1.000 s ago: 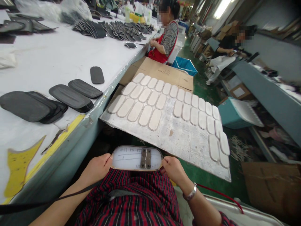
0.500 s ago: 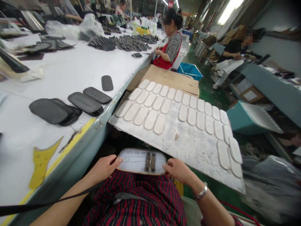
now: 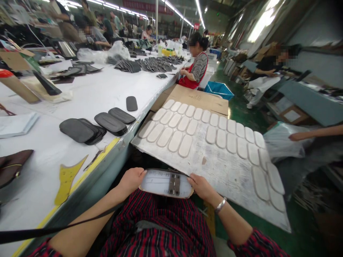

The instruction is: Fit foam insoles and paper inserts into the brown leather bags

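Note:
Both ends of an oval white plate with a metal hinge (image 3: 158, 182) are held at my lap, roughly level. My left hand (image 3: 134, 179) pinches its left end, and my right hand (image 3: 199, 184) grips the right end. Beyond it lies a board (image 3: 214, 171) bearing rows of pale oval pieces (image 3: 184, 145). On the white table (image 3: 53, 157) to the left, dark oval pieces (image 3: 77, 130) are stacked in overlapping piles, with a single dark piece (image 3: 131, 103) behind them.
A yellow piece (image 3: 66, 178) lies near the table's edge. Cardboard (image 3: 200, 98) and a blue crate (image 3: 219, 90) stand beyond the board. A person in a red apron (image 3: 197, 66) sits at the table. Another person's arm (image 3: 316, 134) reaches in at the right beside a plastic bag (image 3: 284, 139).
The view has tilted up and shifted left. A person's arm has come in at the right by the plastic bag. Both my hands still hold the oval plate.

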